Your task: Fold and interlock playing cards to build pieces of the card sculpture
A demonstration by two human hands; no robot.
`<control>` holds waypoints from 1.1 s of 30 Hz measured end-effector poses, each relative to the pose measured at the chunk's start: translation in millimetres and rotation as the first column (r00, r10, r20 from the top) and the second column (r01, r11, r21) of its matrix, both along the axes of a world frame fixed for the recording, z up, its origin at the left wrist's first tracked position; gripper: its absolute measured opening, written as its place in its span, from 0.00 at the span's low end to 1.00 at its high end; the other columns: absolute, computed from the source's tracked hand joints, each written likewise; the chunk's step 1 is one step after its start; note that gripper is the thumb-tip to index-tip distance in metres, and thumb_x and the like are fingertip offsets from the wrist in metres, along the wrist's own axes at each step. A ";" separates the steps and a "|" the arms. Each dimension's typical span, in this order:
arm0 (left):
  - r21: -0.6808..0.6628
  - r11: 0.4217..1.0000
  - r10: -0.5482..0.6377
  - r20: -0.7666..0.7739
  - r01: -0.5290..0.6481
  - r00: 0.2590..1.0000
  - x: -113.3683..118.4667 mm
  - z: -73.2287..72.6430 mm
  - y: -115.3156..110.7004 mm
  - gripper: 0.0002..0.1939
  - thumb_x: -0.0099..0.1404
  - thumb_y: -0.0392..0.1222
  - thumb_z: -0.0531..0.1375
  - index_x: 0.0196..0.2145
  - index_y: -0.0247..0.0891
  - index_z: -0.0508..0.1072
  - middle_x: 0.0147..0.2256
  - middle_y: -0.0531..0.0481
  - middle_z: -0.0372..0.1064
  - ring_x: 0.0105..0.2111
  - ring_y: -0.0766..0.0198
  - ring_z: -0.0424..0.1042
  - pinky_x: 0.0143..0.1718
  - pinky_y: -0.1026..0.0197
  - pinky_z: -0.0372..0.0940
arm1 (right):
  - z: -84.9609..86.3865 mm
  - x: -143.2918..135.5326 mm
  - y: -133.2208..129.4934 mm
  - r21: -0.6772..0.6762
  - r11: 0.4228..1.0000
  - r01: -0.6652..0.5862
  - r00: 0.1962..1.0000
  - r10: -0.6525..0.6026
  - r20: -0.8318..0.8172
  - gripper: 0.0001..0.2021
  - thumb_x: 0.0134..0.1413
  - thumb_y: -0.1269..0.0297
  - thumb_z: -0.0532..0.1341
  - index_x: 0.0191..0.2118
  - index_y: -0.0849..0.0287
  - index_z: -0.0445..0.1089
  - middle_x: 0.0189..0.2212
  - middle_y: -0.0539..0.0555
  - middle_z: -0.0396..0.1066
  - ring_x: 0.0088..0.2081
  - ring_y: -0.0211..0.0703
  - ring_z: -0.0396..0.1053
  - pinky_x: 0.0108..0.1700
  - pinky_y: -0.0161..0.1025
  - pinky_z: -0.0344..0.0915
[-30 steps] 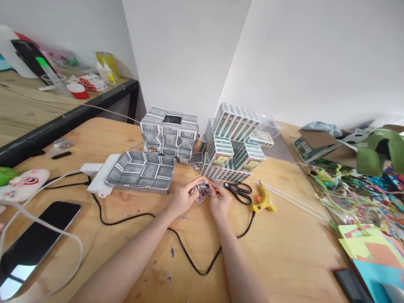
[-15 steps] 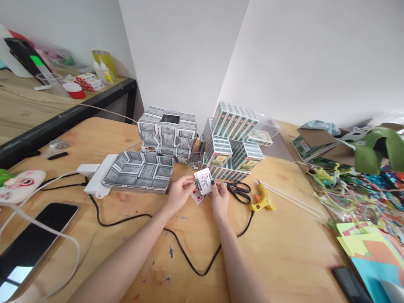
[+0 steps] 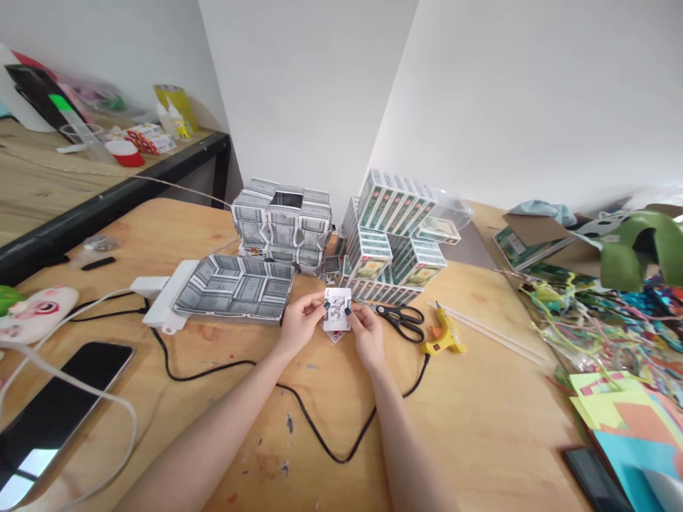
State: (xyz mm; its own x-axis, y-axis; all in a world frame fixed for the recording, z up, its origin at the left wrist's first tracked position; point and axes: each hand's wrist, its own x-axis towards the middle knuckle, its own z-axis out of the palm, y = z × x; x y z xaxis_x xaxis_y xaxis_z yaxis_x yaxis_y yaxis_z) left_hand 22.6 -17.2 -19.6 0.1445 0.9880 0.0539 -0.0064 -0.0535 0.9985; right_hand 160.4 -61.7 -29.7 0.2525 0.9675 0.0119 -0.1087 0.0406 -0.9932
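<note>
A white playing card (image 3: 337,310) with a black joker figure is held upright between both hands. My left hand (image 3: 302,321) pinches its left edge, and my right hand (image 3: 367,333) pinches the right edge. Beneath it, partly hidden, a red-marked playing card (image 3: 336,337) lies on the table. Behind my left hand is a shallow tray made of grey patterned cards (image 3: 235,288). A larger block built of the same cards (image 3: 282,224) stands behind the tray. Stacked green-and-white card boxes (image 3: 398,206) rise beyond my right hand.
Black scissors (image 3: 403,322) and a yellow glue gun (image 3: 445,331) lie to the right, its black cable looping across the front. Two clear glue sticks (image 3: 491,334) lie beyond. A white power strip (image 3: 169,299) and a phone (image 3: 58,419) are at left; coloured paper (image 3: 634,455) lies at right.
The joker card has turned from a tilt to upright and moved slightly left. My left hand now grips its left edge, and my right hand has shifted a little left.
</note>
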 end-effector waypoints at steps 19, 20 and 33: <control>0.002 0.999 -0.050 -0.077 0.050 0.996 -3.1 -5.8 1.1 0.23 0.54 0.39 0.58 0.49 0.34 0.68 0.29 0.51 0.72 0.26 0.68 0.68 0.30 0.65 0.65 | 5.4 1.2 -2.5 -0.027 0.999 0.025 0.997 -0.022 0.079 0.25 0.46 0.64 0.56 0.53 0.62 0.62 0.17 0.44 0.55 0.20 0.33 0.50 0.23 0.31 0.51; 0.001 0.999 -0.050 -0.082 0.050 0.995 -3.2 -5.5 1.0 0.23 0.54 0.38 0.58 0.48 0.34 0.68 0.30 0.50 0.72 0.26 0.67 0.68 0.31 0.64 0.65 | 5.2 1.3 -2.6 -0.028 0.999 0.024 0.997 -0.022 0.075 0.25 0.46 0.63 0.56 0.53 0.62 0.62 0.17 0.44 0.54 0.20 0.33 0.49 0.23 0.31 0.50; 0.026 0.999 -0.028 -0.058 0.029 0.998 -2.1 -4.0 -0.6 0.19 0.53 0.37 0.58 0.45 0.34 0.72 0.34 0.47 0.74 0.31 0.63 0.70 0.34 0.61 0.66 | 6.9 -0.6 -2.2 -0.031 0.999 0.013 1.000 -0.012 0.016 0.20 0.45 0.64 0.57 0.47 0.63 0.64 0.18 0.46 0.62 0.20 0.34 0.57 0.23 0.32 0.55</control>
State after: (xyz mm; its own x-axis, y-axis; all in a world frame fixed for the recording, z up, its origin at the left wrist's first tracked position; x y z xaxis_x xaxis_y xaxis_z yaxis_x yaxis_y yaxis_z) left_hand 20.4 -17.8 -23.7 0.1764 0.9818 0.0707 0.0496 -0.0806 0.9955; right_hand 159.8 -64.0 -22.8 0.2648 0.9642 -0.0141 -0.0928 0.0109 -0.9956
